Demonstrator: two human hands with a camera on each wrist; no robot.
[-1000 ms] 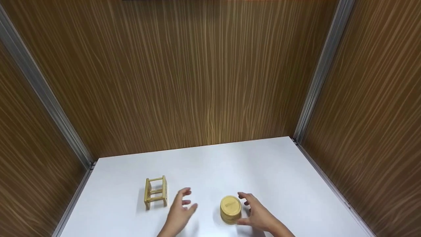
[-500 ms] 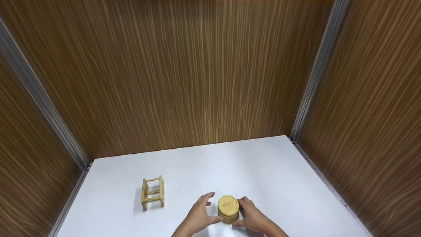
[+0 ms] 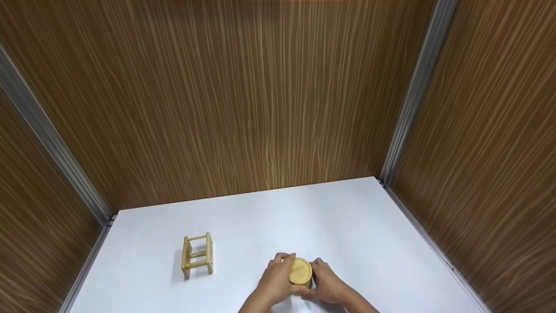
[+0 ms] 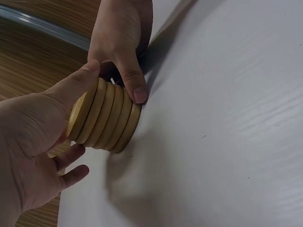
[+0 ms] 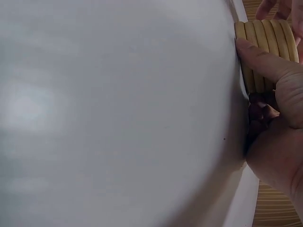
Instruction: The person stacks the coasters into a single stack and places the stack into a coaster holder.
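A stack of several round wooden coasters [image 3: 300,272] stands upright on the white table, with a faint mark on its top face. My left hand [image 3: 275,279] holds the upper part of the stack, its thumb on the near side and fingers round the far left. How many coasters lie in its grip I cannot tell. My right hand [image 3: 328,284] grips the lower part from the right; in the left wrist view its thumb [image 4: 137,92] presses the bottom coasters [image 4: 127,130] near the tabletop. In the right wrist view, the layered coaster edges [image 5: 265,40] show above the right thumb.
A small wooden rack [image 3: 209,254] with posts and crossbars stands left of the hands on the white table [image 3: 339,221]. Wood-grain panels [image 3: 260,108] rise at the back and both sides, with metal rails [image 3: 408,108] at the corners.
My left hand has moved right from beside the rack to the coaster stack and now holds its upper part. My right hand has closed in on the stack's lower right side.
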